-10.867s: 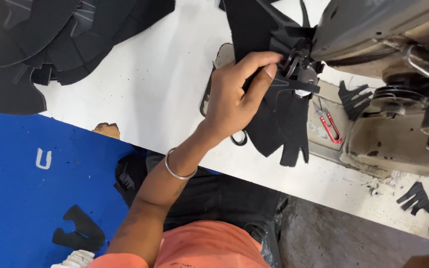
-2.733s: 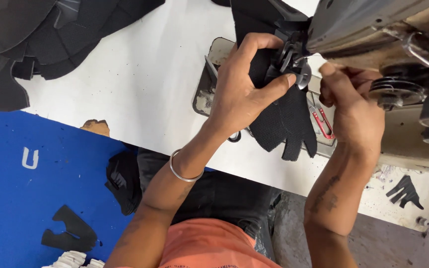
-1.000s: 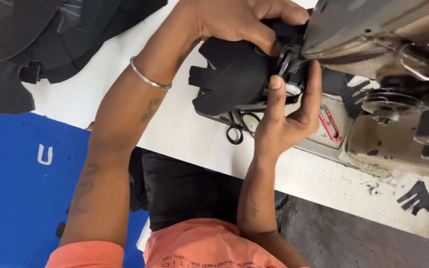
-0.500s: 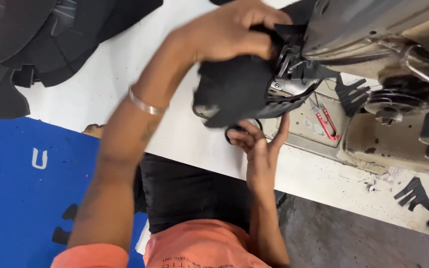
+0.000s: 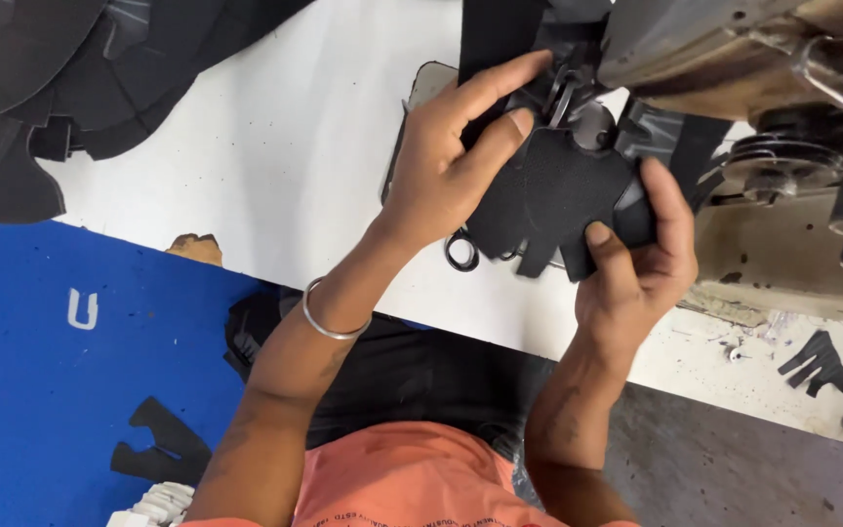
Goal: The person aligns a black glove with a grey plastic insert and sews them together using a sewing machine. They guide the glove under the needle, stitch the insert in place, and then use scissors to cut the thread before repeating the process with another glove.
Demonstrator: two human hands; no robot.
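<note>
A black textured fabric piece [image 5: 548, 200] with finger-like tabs lies under the presser foot [image 5: 563, 88] of a sewing machine [image 5: 734, 59]. My left hand [image 5: 446, 161] presses on the piece's left part, index finger stretched toward the foot. My right hand [image 5: 641, 263] grips the piece's lower right edge between thumb and fingers. A silver bangle [image 5: 329, 317] circles my left wrist. Black scissor handles [image 5: 461, 252] peek out below the piece.
A pile of black cut pieces [image 5: 70, 88] covers the far left of the white table [image 5: 256, 166]. A small black offcut [image 5: 817, 361] lies at the table's right edge. Below, a blue surface [image 5: 41, 390] holds another black cutout [image 5: 158, 444].
My left arm has swung back from reaching across the piece. My right hand has moved from under the piece to grip its right edge. The piece now lies flatter at the presser foot.
</note>
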